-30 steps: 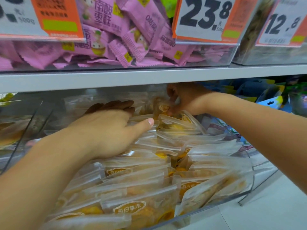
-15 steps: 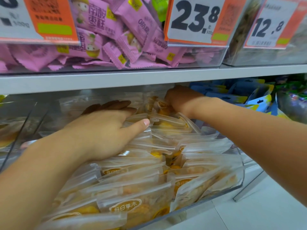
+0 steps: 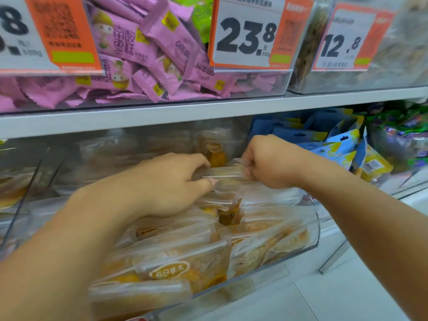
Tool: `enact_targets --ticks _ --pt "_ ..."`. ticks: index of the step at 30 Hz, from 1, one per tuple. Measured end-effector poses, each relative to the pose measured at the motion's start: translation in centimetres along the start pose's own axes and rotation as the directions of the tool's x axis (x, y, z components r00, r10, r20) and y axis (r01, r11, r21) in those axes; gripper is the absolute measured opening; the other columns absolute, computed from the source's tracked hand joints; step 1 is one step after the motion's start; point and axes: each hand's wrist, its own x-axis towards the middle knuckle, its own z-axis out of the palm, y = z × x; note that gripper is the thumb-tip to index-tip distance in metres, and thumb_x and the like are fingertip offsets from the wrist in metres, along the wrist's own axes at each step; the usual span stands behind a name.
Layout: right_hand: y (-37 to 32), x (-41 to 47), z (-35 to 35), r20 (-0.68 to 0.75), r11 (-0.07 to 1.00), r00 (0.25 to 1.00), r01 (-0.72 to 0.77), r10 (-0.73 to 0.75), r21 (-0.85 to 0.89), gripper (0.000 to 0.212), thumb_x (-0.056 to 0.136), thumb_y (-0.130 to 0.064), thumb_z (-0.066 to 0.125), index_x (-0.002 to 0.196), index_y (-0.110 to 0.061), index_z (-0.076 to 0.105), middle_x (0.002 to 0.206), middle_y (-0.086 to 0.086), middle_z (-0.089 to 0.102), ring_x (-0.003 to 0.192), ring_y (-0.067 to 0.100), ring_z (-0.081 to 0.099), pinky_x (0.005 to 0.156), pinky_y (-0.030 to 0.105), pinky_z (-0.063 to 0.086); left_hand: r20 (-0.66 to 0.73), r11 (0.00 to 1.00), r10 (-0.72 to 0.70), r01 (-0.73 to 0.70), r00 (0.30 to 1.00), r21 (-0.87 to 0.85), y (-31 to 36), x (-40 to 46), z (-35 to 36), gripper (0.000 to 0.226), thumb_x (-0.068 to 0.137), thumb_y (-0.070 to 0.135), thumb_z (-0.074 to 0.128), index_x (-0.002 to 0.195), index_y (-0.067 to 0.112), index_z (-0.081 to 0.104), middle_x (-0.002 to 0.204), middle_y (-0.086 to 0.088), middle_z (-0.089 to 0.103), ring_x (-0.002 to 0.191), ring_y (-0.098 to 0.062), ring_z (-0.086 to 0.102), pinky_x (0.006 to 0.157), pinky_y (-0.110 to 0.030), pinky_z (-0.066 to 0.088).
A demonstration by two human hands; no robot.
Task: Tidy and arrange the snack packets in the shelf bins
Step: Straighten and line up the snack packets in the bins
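Here both hands are deep in the clear plastic bin [image 3: 310, 237] on the lower shelf. The left hand [image 3: 171, 184] and right hand [image 3: 271, 163] each pinch an end of one translucent snack packet [image 3: 223, 173] with curled fingers, lifting it just above the far rows of like packets. Pink packets [image 3: 143, 56] fill the bin above, behind a 23.8 price tag [image 3: 247, 35].

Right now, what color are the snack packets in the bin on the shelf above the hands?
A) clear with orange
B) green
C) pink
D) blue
C: the upper bin above both hands is piled with pink packets, next to the 23.8 price tag.
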Motion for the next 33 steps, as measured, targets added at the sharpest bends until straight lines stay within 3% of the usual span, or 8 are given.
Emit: enact_targets --ticks 8,12,16,20,23,27,30,33 --pt "1.0 -1.1 -0.9 -0.268 0.921 0.942 0.275 -0.202 0.275 0.023 0.097 -0.020 0.063 0.114 -0.028 0.076 0.102 -0.014 0.074 0.086 -0.009 0.062 0.077 0.004 0.042 0.017 0.995 -0.098 0.097 0.995 0.009 -0.2 -1.1 -0.1 0.035 0.086 0.078 0.033 0.113 0.056 0.041 0.089 0.015 0.061 0.091 -0.013 0.058 0.086 -0.042 0.051" --pt "-0.6 0.7 -0.4 -0.127 0.941 0.963 0.261 -0.238 0.217 0.026 0.102 -0.022 0.056 0.122 -0.024 0.071 0.086 -0.018 0.068 0.079 -0.007 0.061 0.071 0.002 0.041 0.031 0.996 -0.089 0.089 0.996 -0.020 -0.1 -0.9 -0.1 0.044 0.085 0.078 0.035 0.123 0.060 0.042 0.100 0.021 0.062 0.101 -0.011 0.058 0.092 -0.042 0.050" --pt "-2.8 3.2 0.1 0.119 0.976 0.969 0.218 -0.217 0.007 0.027 0.105 -0.021 0.047 0.126 -0.017 0.063 0.109 -0.004 0.064 0.095 0.016 0.059 0.085 0.027 0.044 0.022 0.993 -0.074 0.075 0.997 -0.096 -0.2 -0.8 -0.2 0.053 0.081 0.077 0.040 0.128 0.055 0.046 0.096 0.022 0.065 0.091 -0.006 0.059 0.090 -0.040 0.051" --pt "-4.0 4.2 -0.1 0.178 0.944 0.974 0.188 -0.143 -0.270 0.028 0.096 -0.002 0.056 0.123 -0.009 0.056 0.077 -0.001 0.041 0.067 0.016 0.046 0.073 0.029 0.039 -0.027 0.983 -0.182 0.182 0.983 -0.021 -0.4 -0.7 0.0 0.075 0.069 0.091 0.034 0.119 0.039 0.054 0.106 0.015 0.060 0.094 -0.013 0.057 0.086 -0.039 0.052" --pt "-3.4 4.2 -1.0 0.079 0.946 0.982 0.186 -0.171 -0.265 0.016 0.099 -0.014 0.057 0.114 -0.012 0.059 0.085 0.001 0.053 0.068 0.015 0.050 0.072 0.029 0.042 -0.043 0.956 -0.269 0.272 0.962 0.105 0.1 -1.0 -0.1 0.079 0.072 0.093 0.031 0.116 0.032 0.056 0.109 0.009 0.055 0.096 -0.019 0.053 0.087 -0.040 0.050" --pt "-1.9 3.0 -0.9 0.147 0.970 0.959 0.238 -0.242 0.047 0.056 0.088 -0.066 0.055 0.121 -0.022 0.067 0.113 -0.004 0.068 0.100 0.016 0.062 0.088 0.034 0.052 0.019 0.981 -0.185 0.184 0.982 0.053 -0.1 -0.8 -0.4 0.067 0.074 0.090 0.033 0.112 0.042 0.060 0.113 0.015 0.062 0.102 -0.014 0.057 0.089 -0.039 0.050" --pt "-2.0 2.9 0.1 0.124 0.951 0.943 0.308 -0.309 0.021 0.058 0.089 -0.061 0.058 0.134 -0.024 0.061 0.128 -0.004 0.065 0.114 0.016 0.060 0.099 0.035 0.050 0.047 0.989 -0.148 0.148 0.988 0.012 -0.3 -0.7 -0.4 0.060 0.076 0.088 0.033 0.110 0.046 0.060 0.109 0.019 0.062 0.102 -0.012 0.057 0.090 -0.040 0.050" --pt "-2.2 3.0 0.4 0.108 0.923 0.918 0.384 -0.382 -0.001 0.043 0.097 -0.050 0.053 0.126 -0.020 0.065 0.113 0.000 0.069 0.101 0.019 0.064 0.089 0.038 0.052 0.029 0.987 -0.157 0.157 0.987 0.020 -0.2 -0.7 -0.3 0.063 0.076 0.087 0.031 0.118 0.047 0.057 0.115 0.018 0.062 0.105 -0.012 0.057 0.092 -0.041 0.050"
